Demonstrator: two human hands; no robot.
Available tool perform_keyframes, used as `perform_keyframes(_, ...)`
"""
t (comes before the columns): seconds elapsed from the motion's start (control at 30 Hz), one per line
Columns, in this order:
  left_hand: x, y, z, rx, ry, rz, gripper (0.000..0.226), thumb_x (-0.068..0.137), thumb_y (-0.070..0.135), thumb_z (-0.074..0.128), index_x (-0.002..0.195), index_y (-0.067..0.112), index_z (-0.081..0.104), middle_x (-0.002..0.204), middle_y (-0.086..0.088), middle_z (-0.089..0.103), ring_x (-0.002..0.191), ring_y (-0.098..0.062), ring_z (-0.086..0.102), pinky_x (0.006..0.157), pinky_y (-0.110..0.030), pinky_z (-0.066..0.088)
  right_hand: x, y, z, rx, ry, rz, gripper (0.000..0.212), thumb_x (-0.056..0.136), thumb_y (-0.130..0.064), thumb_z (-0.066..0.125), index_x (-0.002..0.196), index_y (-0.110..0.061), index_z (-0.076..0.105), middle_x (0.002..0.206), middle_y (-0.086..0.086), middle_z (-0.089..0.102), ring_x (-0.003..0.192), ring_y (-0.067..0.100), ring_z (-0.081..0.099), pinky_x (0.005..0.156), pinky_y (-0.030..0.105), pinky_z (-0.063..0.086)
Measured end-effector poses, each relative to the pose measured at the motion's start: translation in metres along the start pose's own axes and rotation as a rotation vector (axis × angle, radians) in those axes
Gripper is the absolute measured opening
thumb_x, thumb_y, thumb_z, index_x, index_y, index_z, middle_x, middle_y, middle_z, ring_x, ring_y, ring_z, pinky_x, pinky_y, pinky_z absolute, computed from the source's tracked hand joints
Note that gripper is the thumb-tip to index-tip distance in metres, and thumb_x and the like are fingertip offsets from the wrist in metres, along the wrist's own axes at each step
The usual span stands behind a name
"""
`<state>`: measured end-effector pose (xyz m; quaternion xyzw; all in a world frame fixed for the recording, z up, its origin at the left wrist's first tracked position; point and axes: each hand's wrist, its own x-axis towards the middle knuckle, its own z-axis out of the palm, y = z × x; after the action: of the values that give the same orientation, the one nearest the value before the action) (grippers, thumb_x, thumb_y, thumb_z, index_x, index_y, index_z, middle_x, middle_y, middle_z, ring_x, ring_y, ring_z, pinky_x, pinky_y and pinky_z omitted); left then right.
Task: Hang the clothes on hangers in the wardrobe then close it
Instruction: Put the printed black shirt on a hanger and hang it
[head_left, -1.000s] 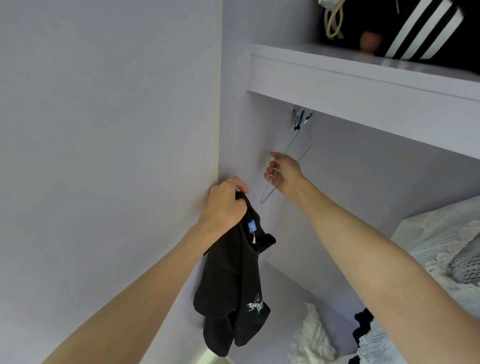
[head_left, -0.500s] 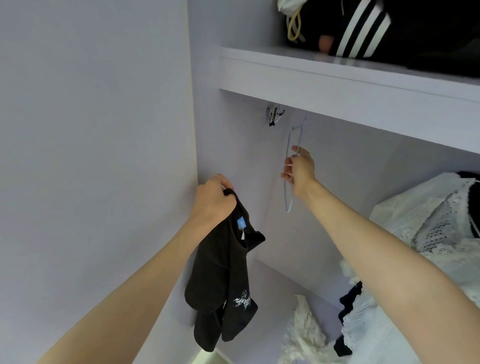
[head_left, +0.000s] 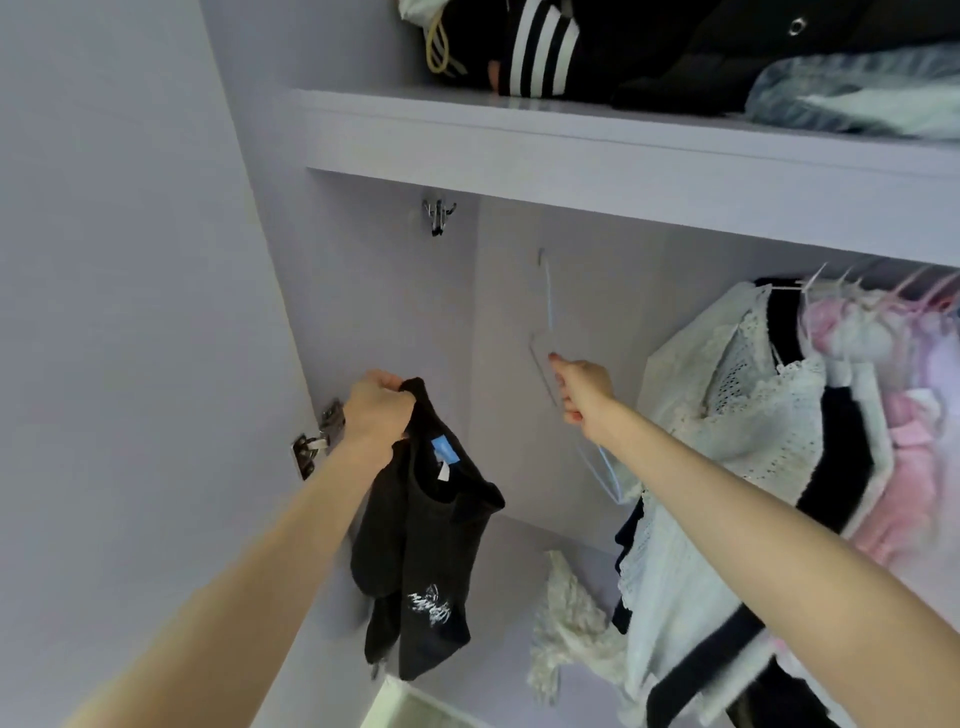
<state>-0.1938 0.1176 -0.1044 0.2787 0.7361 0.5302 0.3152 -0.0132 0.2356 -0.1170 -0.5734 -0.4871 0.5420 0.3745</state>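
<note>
Left hand (head_left: 376, 410) is gripping a black top (head_left: 421, 540) by its neckline, so it's dangling just inside the wardrobe's left wall (head_left: 363, 291), near the door hinge (head_left: 317, 439); right hand (head_left: 584, 389) is curling around a thin light-blue wire hanger (head_left: 548, 306), holding it up under the shelf's (head_left: 623, 156) front edge; white lace and pink clothes (head_left: 769, 395) are hanging at the right side; a metal hook (head_left: 438, 214) is sitting under the shelf's left corner.
</note>
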Motion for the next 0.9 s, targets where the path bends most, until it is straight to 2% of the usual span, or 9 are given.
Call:
perform_keyframes(0.07, -0.002, -0.006, 0.001, -0.176, -0.075, -0.162, 0.03, 0.087, -0.011, 0.04, 0.115, -0.005, 0.052, 0.105, -0.025, 0.058, 0.095, -0.032, 0.055, 0.079, -0.04, 0.05, -0.012, 0.023, -0.009, 0.02, 0.054, 0.054, 0.039, 0.092, -0.029, 0.056, 0.062, -0.019, 0.034, 0.056, 0.0, 0.025, 0.043, 0.011, 0.023, 0.031, 0.011, 0.017)
perform_keyframes(0.17, -0.007, -0.019, 0.006, -0.17, -0.13, -0.224, 0.029, 0.089, -0.009, 0.041, 0.115, -0.004, 0.053, 0.1, -0.022, 0.058, 0.093, -0.03, 0.054, 0.073, -0.039, 0.048, -0.033, 0.052, -0.025, 0.096, 0.092, -0.025, 0.04, 0.092, -0.034, 0.057, 0.062, -0.017, 0.036, 0.049, -0.001, 0.033, 0.041, 0.012, 0.028, 0.041, 0.02, 0.03)
perform_keyframes(0.27, -0.013, -0.023, 0.01, -0.077, -0.142, -0.222, 0.011, 0.089, -0.002, 0.046, 0.088, 0.001, 0.056, 0.091, -0.017, 0.057, 0.077, -0.028, 0.057, 0.068, -0.033, 0.047, -0.048, 0.061, -0.035, 0.228, -0.095, -0.042, 0.025, 0.091, -0.04, 0.056, 0.082, -0.017, 0.053, 0.051, -0.002, 0.048, 0.047, 0.011, 0.044, 0.054, 0.025, 0.043)
perform_keyframes(0.33, -0.014, -0.024, 0.011, -0.026, -0.144, -0.21, 0.007, 0.087, 0.002, 0.05, 0.088, 0.0, 0.057, 0.092, -0.018, 0.058, 0.079, -0.03, 0.058, 0.073, -0.033, 0.047, -0.049, 0.06, -0.037, 0.205, -0.251, 0.025, 0.017, 0.091, -0.042, 0.054, 0.097, -0.027, 0.055, 0.055, -0.002, 0.045, 0.048, 0.01, 0.041, 0.054, 0.024, 0.04)
perform_keyframes(0.43, -0.017, -0.027, 0.011, 0.046, -0.13, -0.197, 0.017, 0.084, 0.007, 0.054, 0.1, -0.001, 0.057, 0.094, -0.018, 0.06, 0.091, -0.033, 0.059, 0.08, -0.035, 0.048, -0.052, 0.061, -0.034, 0.036, -0.239, 0.103, 0.027, 0.087, -0.051, 0.056, 0.08, -0.025, 0.057, 0.048, -0.008, 0.027, 0.038, 0.007, 0.023, 0.046, 0.02, 0.023)
perform_keyframes(0.53, -0.015, -0.035, 0.01, 0.062, -0.119, -0.233, 0.017, 0.084, 0.01, 0.055, 0.098, 0.0, 0.052, 0.085, -0.014, 0.057, 0.088, -0.032, 0.056, 0.077, -0.034, 0.047, -0.054, 0.067, -0.035, -0.08, -0.068, 0.038, 0.047, 0.084, -0.056, 0.058, 0.061, -0.019, 0.04, 0.047, -0.006, 0.03, 0.041, 0.009, 0.025, 0.041, 0.019, 0.025)
perform_keyframes(0.63, -0.013, -0.046, 0.011, 0.033, -0.131, -0.279, 0.014, 0.084, 0.008, 0.054, 0.095, 0.0, 0.051, 0.09, -0.016, 0.056, 0.086, -0.031, 0.056, 0.079, -0.036, 0.048, -0.054, 0.07, -0.045, -0.15, -0.063, -0.042, 0.045, 0.091, -0.046, 0.052, 0.06, -0.015, 0.046, 0.05, 0.0, 0.04, 0.038, 0.01, 0.034, 0.042, 0.021, 0.032)
perform_keyframes(0.77, -0.012, -0.064, 0.015, 0.066, -0.13, -0.302, 0.014, 0.083, 0.009, 0.052, 0.094, 0.0, 0.05, 0.091, -0.016, 0.053, 0.084, -0.03, 0.054, 0.074, -0.035, 0.046, -0.053, 0.073, -0.057, -0.255, -0.092, -0.073, 0.021, 0.099, -0.022, 0.041, 0.099, -0.018, 0.061, 0.061, 0.005, 0.056, 0.048, 0.014, 0.043, 0.052, 0.023, 0.04)
perform_keyframes(0.9, -0.008, -0.078, 0.02, 0.138, -0.092, -0.278, 0.01, 0.082, 0.012, 0.049, 0.078, 0.004, 0.047, 0.085, -0.014, 0.047, 0.079, -0.027, 0.047, 0.068, -0.033, 0.039, -0.051, 0.08, -0.062, -0.25, -0.134, -0.054, 0.022, 0.095, -0.012, 0.046, 0.097, -0.001, 0.065, 0.062, 0.002, 0.046, 0.052, 0.011, 0.033, 0.05, 0.021, 0.028)
